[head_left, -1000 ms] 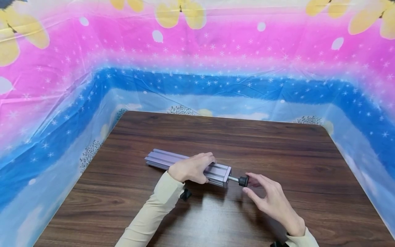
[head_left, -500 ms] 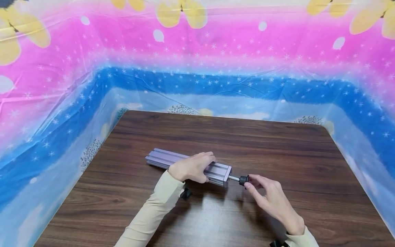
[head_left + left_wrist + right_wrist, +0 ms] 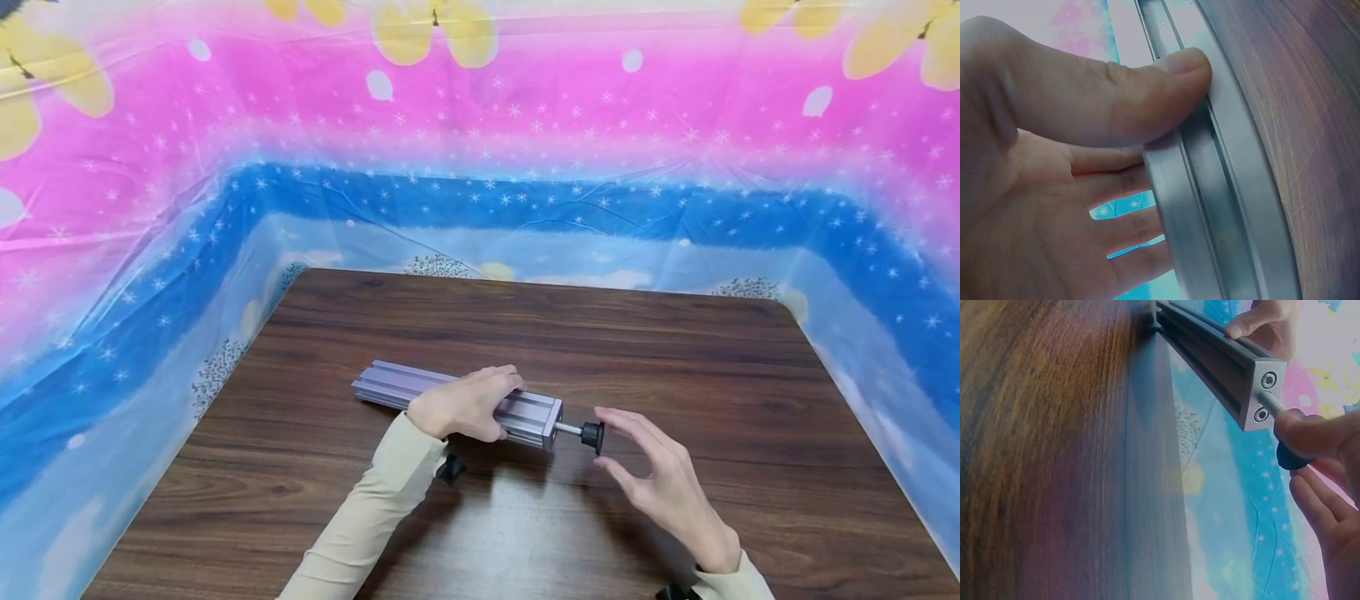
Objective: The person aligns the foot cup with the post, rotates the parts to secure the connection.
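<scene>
Aluminium profile (image 3: 531,408) over the middle of the bench (image 3: 660,358), long axis running left to right. Right wrist view: cloth shows between the bench and the profile's rodded end, so that end sits raised; far end down by the bench, contact unclear.

Left hand (image 3: 467,404) clamped on the profile: thumb over the near face by the groove, fingers at the far side.

End plate (image 3: 557,423) carries two screws (image 3: 1269,380), and between them a threaded rod (image 3: 568,428) sticking straight out. Black foot (image 3: 592,435) at the rod's outer end, broad disc facing the right hand (image 3: 663,475).

Right hand: thumb and fingers apart, spread either side of the disc; whether the thumb touches it, cannot tell. The two hands well apart.

Cream sleeves (image 3: 360,525) on both arms. Snowflake-patterned cloth (image 3: 480,204), pink, blue and white, hangs around the bench.
</scene>
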Tool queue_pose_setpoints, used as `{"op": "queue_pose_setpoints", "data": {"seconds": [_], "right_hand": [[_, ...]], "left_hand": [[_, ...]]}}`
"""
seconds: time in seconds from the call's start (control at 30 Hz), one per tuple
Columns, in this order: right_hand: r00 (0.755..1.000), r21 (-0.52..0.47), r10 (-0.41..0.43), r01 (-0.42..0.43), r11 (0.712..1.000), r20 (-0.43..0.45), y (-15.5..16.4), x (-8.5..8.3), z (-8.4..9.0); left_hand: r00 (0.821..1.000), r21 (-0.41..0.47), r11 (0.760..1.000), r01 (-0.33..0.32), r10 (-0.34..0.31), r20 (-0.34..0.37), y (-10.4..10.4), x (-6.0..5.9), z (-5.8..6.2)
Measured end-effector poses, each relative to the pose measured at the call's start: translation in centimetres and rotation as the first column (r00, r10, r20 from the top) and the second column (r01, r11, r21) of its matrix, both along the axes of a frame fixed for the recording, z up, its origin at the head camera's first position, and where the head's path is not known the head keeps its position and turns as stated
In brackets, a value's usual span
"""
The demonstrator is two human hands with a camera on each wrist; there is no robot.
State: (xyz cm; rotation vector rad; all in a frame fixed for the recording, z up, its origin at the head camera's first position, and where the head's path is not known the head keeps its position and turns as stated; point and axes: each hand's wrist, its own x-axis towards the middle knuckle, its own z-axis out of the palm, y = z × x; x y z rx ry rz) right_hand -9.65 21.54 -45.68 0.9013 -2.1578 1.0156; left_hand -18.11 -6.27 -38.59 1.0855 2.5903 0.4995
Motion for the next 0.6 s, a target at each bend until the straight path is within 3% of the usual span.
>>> {"op": "queue_pose_setpoints", "data": {"seconds": [0.23,0.6], "right_hand": [[0.999,0.001,-0.033,0.033,0.999,-0.015,-0.02,-0.06,-0.17],[0.976,0.087,-0.189,0.181,0.980,0.108,0.14,0.37,-0.42]], "left_hand": [[1.000,0.018,1.000,0.002,-0.002,0.002,-0.07,0.03,0.00],[1.000,0.017,1.000,-0.008,0.008,0.003,-0.12,0.18,-0.03]]}}
